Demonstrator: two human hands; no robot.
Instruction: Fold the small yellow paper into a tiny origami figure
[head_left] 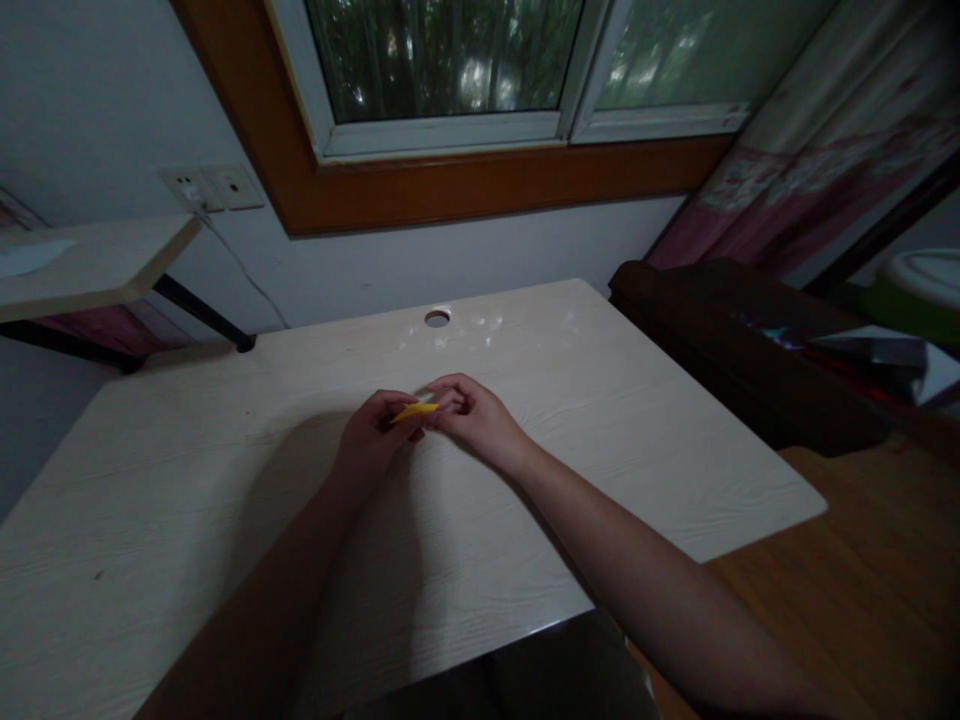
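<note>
A small piece of yellow paper [414, 411], seemingly folded, is held between my two hands just over the middle of the desk [600, 470]. My left hand [373, 432] pinches its left end, fingers curled around it. At the other end, the thumb and fingers of my right hand [474, 415] close on the paper's right tip. Most of the fingertips are hidden behind the paper and the hands, and the fine shape of the paper is too small to make out.
A round cable hole [437, 318] lies near the desk's back edge. To the left stands a raised shelf [112, 265] on black legs, with a cord [240, 262] running down from a wall socket [191, 188]. Dark furniture [750, 350] borders the right side, below a curtain [772, 170].
</note>
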